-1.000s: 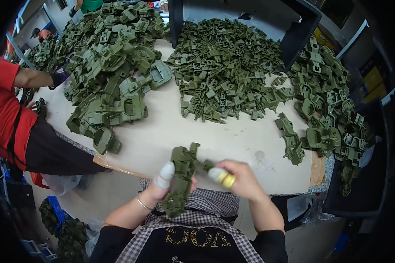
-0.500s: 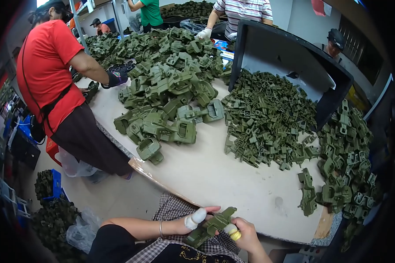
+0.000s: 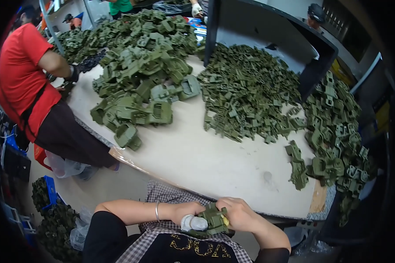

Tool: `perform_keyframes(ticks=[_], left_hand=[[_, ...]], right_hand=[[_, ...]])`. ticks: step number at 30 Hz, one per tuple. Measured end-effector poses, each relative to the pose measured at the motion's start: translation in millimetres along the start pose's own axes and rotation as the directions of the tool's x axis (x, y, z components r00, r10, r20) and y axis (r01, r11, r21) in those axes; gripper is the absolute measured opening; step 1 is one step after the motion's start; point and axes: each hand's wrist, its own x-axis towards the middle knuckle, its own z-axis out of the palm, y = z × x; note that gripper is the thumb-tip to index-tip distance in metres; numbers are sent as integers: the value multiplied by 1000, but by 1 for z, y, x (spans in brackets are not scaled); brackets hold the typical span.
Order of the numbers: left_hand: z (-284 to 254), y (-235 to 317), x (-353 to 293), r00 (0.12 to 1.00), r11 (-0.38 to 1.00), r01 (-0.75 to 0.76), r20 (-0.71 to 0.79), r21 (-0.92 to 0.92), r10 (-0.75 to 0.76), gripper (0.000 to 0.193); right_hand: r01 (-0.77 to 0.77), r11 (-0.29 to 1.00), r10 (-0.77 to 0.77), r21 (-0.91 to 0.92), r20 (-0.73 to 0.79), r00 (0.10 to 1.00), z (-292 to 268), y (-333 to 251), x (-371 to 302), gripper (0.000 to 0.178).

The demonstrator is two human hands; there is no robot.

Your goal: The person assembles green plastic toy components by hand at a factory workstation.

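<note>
Close to my apron, off the table's near edge, I hold a dark green plastic toy vehicle body in both hands. My left hand grips its left side, with a white-wrapped thumb lying along it. The right hand is closed over its right and far side; a bit of yellow wrapping shows beneath the fingers. Part of the piece is hidden by my hands. Beyond them on the pale table lies a separate long green part.
Large green vehicle shells are heaped at the far left. Many smaller green parts spill from a tipped black bin. More green parts cover the right edge. A person in a red shirt works at the left.
The view has tipped, so the table appears higher and further left. My hands have come closer around the toy vehicle body, which has turned; my right fingers now cover its far side.
</note>
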Motion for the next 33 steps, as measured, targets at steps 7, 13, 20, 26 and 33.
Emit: perform_keyframes(ticks=[7, 13, 20, 26, 33], left_hand=[[-1, -1, 4, 999, 998, -46, 23, 53, 45, 26], [-19, 14, 13, 998, 996, 61, -13, 62, -60, 27], [-29, 16, 15, 987, 949, 134, 48, 286, -154, 26], [-45, 6, 12, 923, 905, 146, -275, -401, -271, 56], [-41, -5, -36, 756, 662, 13, -425, -750, -497, 62]], right_hand=[[-24, 996, 15, 91, 102, 995, -6, 0, 1, 19], [-66, 996, 72, 60, -109, 991, -3, 2, 0, 20], [-10, 999, 10, 40, -2, 1000, -15, 14, 12, 19], [-293, 919, 354, 263, -227, 907, -13, 39, 18, 13], [-387, 920, 369, 53, -447, 815, -33, 72, 44, 24]])
